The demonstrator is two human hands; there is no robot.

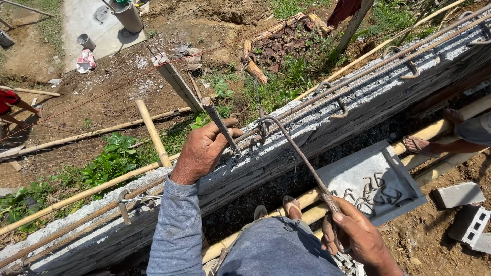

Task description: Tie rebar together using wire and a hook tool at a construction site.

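Note:
My left hand (203,150) grips a short ribbed steel bar (217,118) that stands upright at the top of a grey block wall (327,122). Just to its right, a hooked end of a thin rusty rod (299,153) catches the long rebars (368,69) lying along the wall top. My right hand (355,235) holds the rod's lower end near my knee. Several bent steel hooks (340,110) sit along the rebars. My sandalled feet (286,207) rest on bamboo poles (307,197) below.
A grey tray (404,181) with several bent hooks lies on the bamboo scaffold. Another person's sandalled foot (422,145) stands at the right. Concrete blocks (468,220) lie on the dirt. Bamboo poles (151,130), plants, firewood (255,69) and a bucket (86,41) are beyond the wall.

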